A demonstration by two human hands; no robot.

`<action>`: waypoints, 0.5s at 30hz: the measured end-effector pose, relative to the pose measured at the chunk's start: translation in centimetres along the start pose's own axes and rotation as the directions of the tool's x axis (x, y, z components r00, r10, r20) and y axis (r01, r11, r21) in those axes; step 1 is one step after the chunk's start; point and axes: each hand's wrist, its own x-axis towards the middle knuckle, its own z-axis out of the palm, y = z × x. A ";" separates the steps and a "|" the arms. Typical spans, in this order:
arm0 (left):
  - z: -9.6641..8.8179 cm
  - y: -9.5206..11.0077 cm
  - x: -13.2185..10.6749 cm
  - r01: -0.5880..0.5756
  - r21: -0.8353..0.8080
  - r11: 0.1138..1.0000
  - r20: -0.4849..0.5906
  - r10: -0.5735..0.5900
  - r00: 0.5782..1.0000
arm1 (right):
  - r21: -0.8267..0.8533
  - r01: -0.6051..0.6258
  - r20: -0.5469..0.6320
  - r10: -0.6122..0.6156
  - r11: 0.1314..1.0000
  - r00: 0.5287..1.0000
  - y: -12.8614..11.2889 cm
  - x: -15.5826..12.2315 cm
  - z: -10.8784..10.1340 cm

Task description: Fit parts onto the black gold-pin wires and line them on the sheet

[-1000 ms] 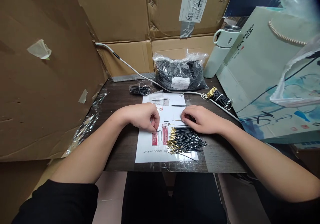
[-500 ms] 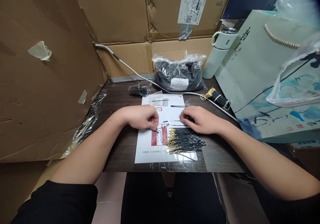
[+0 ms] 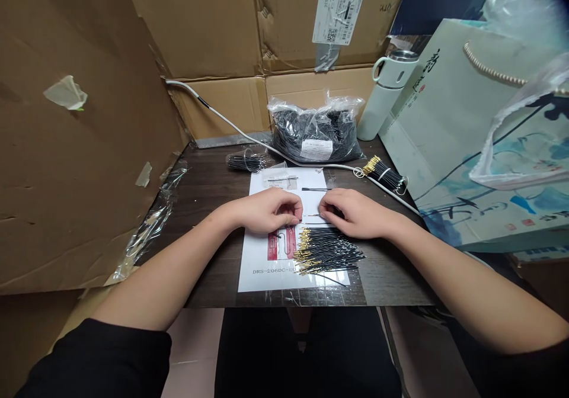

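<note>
Both hands rest on a white printed sheet (image 3: pixel 267 262) taped to the dark desk (image 3: pixel 208 208). My left hand (image 3: pixel 269 211) has its fingertips pinched together, pointing right. My right hand (image 3: pixel 353 213) pinches a thin black wire (image 3: pixel 313 215) whose gold tip pokes out toward the left fingertips. Whether the left fingers hold anything is hidden. A loose pile of black wires with gold tips (image 3: pixel 331 253) lies just below the right hand. One single wire (image 3: pixel 316 189) lies above the hands.
A plastic bag of black wires (image 3: pixel 315 131) stands at the back, with a small bundle (image 3: pixel 246 162) to its left and a tied gold-tipped bundle (image 3: pixel 384 173) to its right. A white cable (image 3: pixel 231 124) crosses the desk. Thermos (image 3: pixel 384 93), paper gift bag (image 3: pixel 462 143), cardboard boxes (image 3: pixel 80 167) around.
My left hand has lifted off the red marks on the sheet and moved right and up, close to the right hand's fingertips. The right hand has stayed in place.
</note>
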 end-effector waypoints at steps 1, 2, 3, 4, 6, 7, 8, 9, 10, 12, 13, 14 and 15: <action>0.0 0.1 -0.1 0.008 -0.008 1.000 0.007 -0.008 1.000 | -0.003 -0.001 0.000 0.001 1.000 1.000 0.0 0.0 0.0; 0.0 0.2 -0.2 0.016 -0.015 1.000 0.010 -0.016 1.000 | -0.006 0.000 0.000 0.000 1.000 1.000 0.0 0.0 0.0; -0.1 0.3 -0.2 0.025 -0.022 0.999 0.014 -0.025 1.000 | -0.007 0.003 -0.001 -0.003 1.000 1.000 0.0 0.1 0.0; -0.1 0.4 -0.2 0.034 -0.029 0.999 0.019 -0.033 0.999 | -0.006 0.005 -0.002 -0.005 1.000 1.000 0.1 0.1 0.1; 0.1 0.4 -0.2 0.043 -0.042 0.998 0.027 -0.042 0.999 | 0.000 0.011 -0.006 -0.011 1.000 1.000 0.1 0.1 0.1; 0.2 0.4 -0.1 0.045 -0.056 0.997 0.022 -0.044 0.999 | 0.005 0.015 -0.008 -0.015 1.000 1.000 0.1 0.1 0.1; 0.5 0.2 0.1 0.045 -0.081 0.996 0.006 -0.045 0.999 | 0.009 0.018 -0.011 -0.018 1.000 1.000 0.1 0.1 0.1; 0.7 0.1 0.3 0.042 -0.115 0.992 -0.027 -0.046 0.999 | 0.016 0.021 -0.016 -0.021 1.000 1.000 0.1 0.1 0.1; 1.0 -0.2 0.5 0.037 -0.156 0.987 -0.065 -0.048 0.997 | 0.026 0.021 -0.022 -0.020 0.999 1.000 0.0 0.1 0.0; 1.6 -0.6 1.1 0.016 -0.230 0.973 -0.173 -0.057 0.983 | 0.064 0.001 -0.052 0.002 0.998 0.999 -0.1 0.1 -0.1; 1.8 -0.9 1.3 0.006 -0.255 0.967 -0.211 -0.062 0.975 | 0.090 -0.014 -0.069 0.020 0.996 0.997 -0.2 0.0 -0.2; 2.0 -1.1 1.5 0.000 -0.281 0.960 -0.243 -0.071 0.967 | 0.116 -0.028 -0.086 0.038 0.993 0.996 -0.3 0.0 -0.3; 2.1 -1.3 1.7 -0.001 -0.300 0.954 -0.260 -0.081 0.962 | 0.137 -0.038 -0.099 0.051 0.990 0.994 -0.4 0.0 -0.4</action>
